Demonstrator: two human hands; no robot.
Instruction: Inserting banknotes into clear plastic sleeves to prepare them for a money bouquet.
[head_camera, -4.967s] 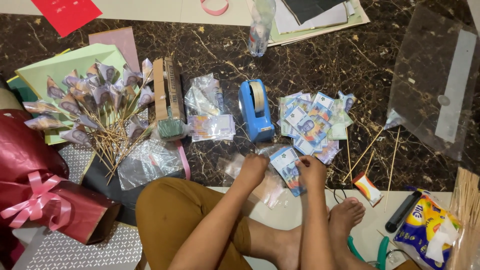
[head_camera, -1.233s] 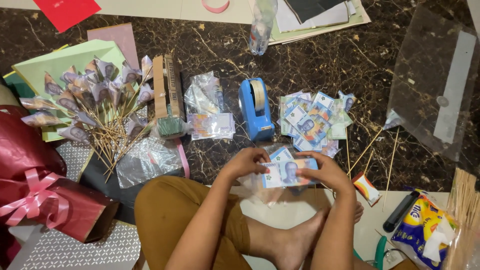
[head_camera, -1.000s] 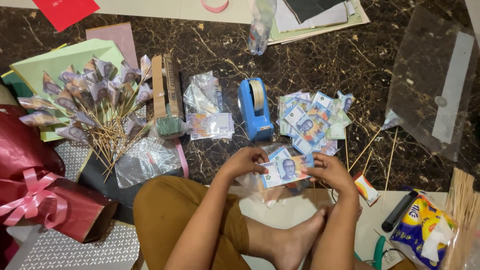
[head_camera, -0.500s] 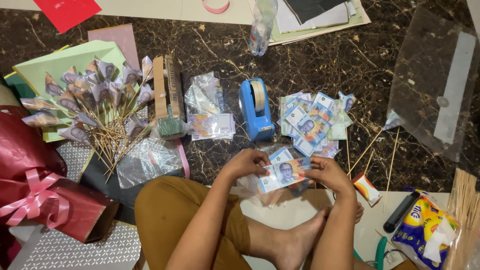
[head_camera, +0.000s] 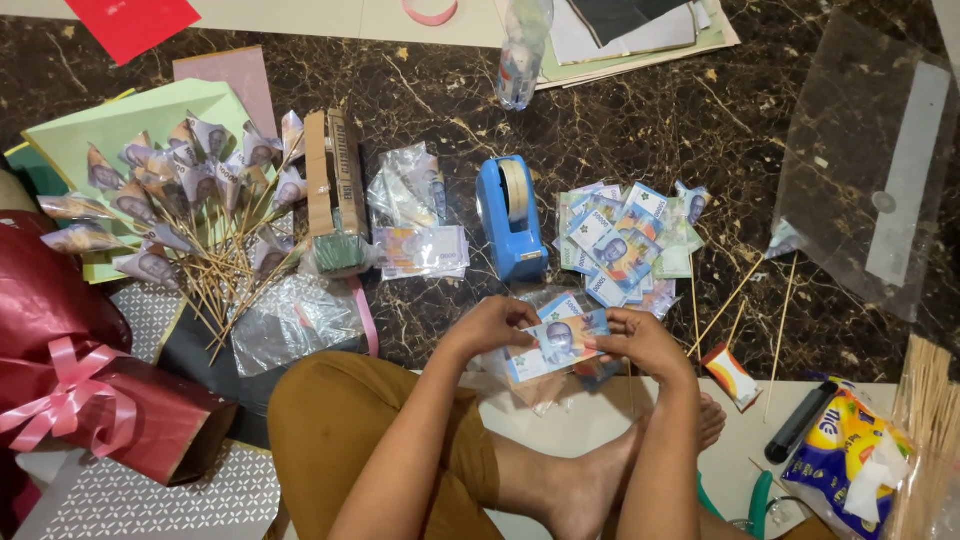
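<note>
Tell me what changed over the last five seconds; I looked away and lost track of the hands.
Five seconds ago both hands were low at the floor on a banknote. Now the left hand and right hand have lifted the blue banknote and hold it flat between them by its ends. The foot shifted slightly. The tape dispenser, banknote pile and bundle of skewered notes stayed put.

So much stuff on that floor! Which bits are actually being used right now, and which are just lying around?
In use:
left hand
right hand
banknote held between both hands

Lying about:
blue tape dispenser
pile of banknotes
folded notes on sticks
water bottle
red gift bag
</note>
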